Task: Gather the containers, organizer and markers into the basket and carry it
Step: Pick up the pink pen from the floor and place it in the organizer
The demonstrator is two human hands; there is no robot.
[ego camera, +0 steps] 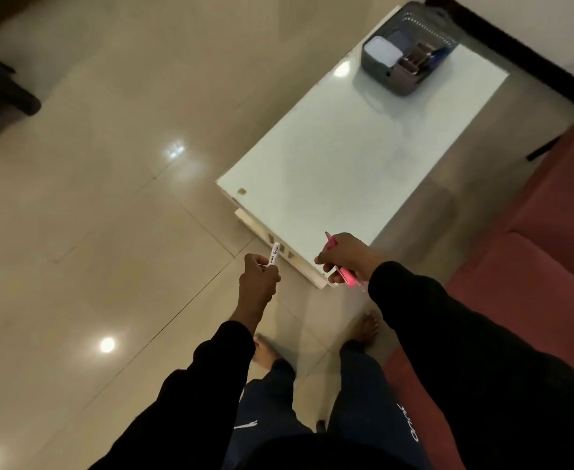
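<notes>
White glossy table (363, 157) on tiled floor (109, 198), red sofa (533, 249) on my right; gray basket (411, 56) sits at its far end, contents blurry. Left hand (258, 273) pinches a white marker (273, 254), right hand (343, 257) grips a pink marker (345, 274), partly hidden.

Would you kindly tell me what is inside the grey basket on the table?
The basket holds a white-lidded container and a brown organizer, with something blue behind. Anything beneath them is hidden.
</notes>
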